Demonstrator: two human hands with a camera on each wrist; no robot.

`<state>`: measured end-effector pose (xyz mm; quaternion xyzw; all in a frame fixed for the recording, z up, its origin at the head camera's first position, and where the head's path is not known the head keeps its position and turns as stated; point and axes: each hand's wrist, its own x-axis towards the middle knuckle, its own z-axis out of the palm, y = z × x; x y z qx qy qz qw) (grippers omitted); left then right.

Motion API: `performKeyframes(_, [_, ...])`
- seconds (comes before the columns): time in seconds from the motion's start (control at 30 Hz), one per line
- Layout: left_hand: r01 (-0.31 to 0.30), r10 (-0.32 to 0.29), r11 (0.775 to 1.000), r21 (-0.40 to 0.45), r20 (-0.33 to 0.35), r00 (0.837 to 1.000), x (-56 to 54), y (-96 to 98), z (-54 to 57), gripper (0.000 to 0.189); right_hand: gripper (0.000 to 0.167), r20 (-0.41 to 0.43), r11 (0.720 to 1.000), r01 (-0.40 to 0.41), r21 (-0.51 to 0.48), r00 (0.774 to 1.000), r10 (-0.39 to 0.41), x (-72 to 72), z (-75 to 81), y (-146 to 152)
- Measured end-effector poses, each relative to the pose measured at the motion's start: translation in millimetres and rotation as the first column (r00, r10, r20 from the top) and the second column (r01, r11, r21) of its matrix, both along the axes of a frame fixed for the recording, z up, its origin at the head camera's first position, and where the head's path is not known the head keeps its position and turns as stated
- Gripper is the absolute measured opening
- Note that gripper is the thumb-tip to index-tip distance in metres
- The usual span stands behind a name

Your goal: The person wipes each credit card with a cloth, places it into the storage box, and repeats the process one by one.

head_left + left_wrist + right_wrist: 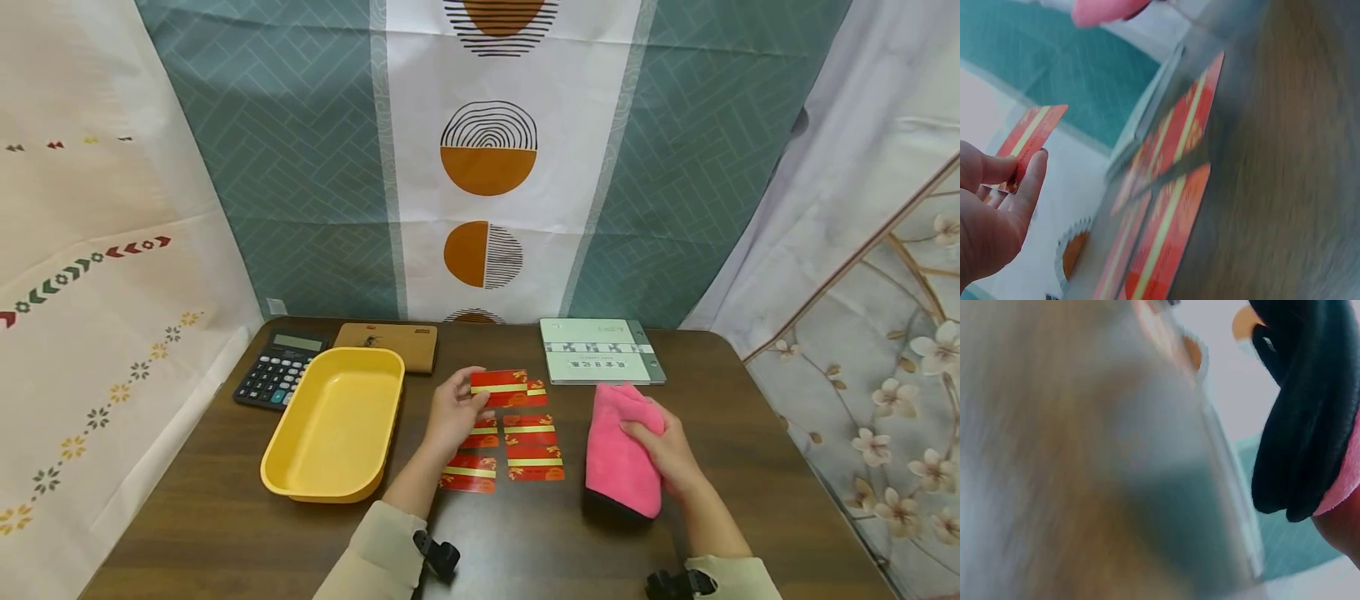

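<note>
Cards [535, 469], red with a pale gold band, lay in two loose columns on the tabletop [525, 546], to the right of the yellow tray [330, 425]. Over the far end of those columns, also to the right of the tray, the left hand [452, 408] held a raised card [497, 385], its grip pinching it between thumb and fingers, clear of the tabletop. Farther to the right of the tray, past the cards, the right hand [667, 450] had its grip clasped on a soft pink item [622, 454] with a black side, thumb across its front; what that item was could not be told. A calculator [281, 367] sat just to the left of the tray's far end. The step in hand seemed to be handling the cards one at a time, though whether this one was being lifted or laid down was unclear. The next move probably called for keeping the raised card flat and unbent, without nudging its neighbours, while the pink item stayed steady and apart
</note>
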<state>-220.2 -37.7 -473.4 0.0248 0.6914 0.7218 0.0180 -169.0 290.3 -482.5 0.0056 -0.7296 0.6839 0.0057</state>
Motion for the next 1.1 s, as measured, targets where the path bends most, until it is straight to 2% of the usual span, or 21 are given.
performKeyframes(0.13, [0.033, -0.033, 0.997, 0.065, 0.007, 0.999, 12.0, 8.2, 12.3, 0.038, 0.043, -0.091, 0.999, -0.051, -0.019, 0.995, 0.049, 2.3, 17.9, -16])
performKeyframes(0.3, [0.06, -0.061, 0.994, 0.096, 0.01, 0.998, 23.1, 17.9, 22.4, 0.039, 0.047, -0.122, 0.996, -0.084, 0.013, 0.989, 0.085, 7.8, 38.2, -41])
performKeyframes(0.53, [0.093, -0.096, 0.987, 0.128, 0.02, 0.995, 35.5, 26.0, 26.3, 0.04, 0.049, -0.106, 0.989, 0.02, 0.144, 0.994, -0.005, 8.8, 51.0, -73])
performKeyframes(0.7, [0.155, -0.155, 0.978, 0.137, -0.015, 0.988, 40.8, 25.4, 27.1, 0.042, 0.048, -0.174, 0.955, 0.117, 0.273, 0.982, -0.071, 8.1, 48.9, -89])
performKeyframes(0.83, [0.212, -0.207, 0.97, 0.12, -0.055, 0.977, 43.5, 29.2, 28.6, 0.045, 0.051, -0.289, 0.904, 0.193, 0.381, 0.954, -0.082, 9.1, 49.3, -103])
performKeyframes(0.9, [0.227, -0.221, 0.972, 0.068, -0.084, 0.972, 44.6, 31.3, 28.9, 0.045, 0.055, -0.347, 0.879, 0.229, 0.418, 0.934, -0.079, 9.5, 49.6, -112])
performKeyframes(0.97, [0.231, -0.228, 0.973, 0.011, -0.105, 0.968, 44.5, 33.3, 28.1, 0.044, 0.057, -0.409, 0.857, 0.264, 0.444, 0.91, -0.068, 10.5, 49.5, -120])
performKeyframes(1.1, [0.24, -0.238, 0.971, -0.008, -0.156, 0.959, 44.3, 35.7, 26.2, 0.04, 0.057, -0.534, 0.813, 0.315, 0.489, 0.845, -0.006, 15.9, 47.9, -132])
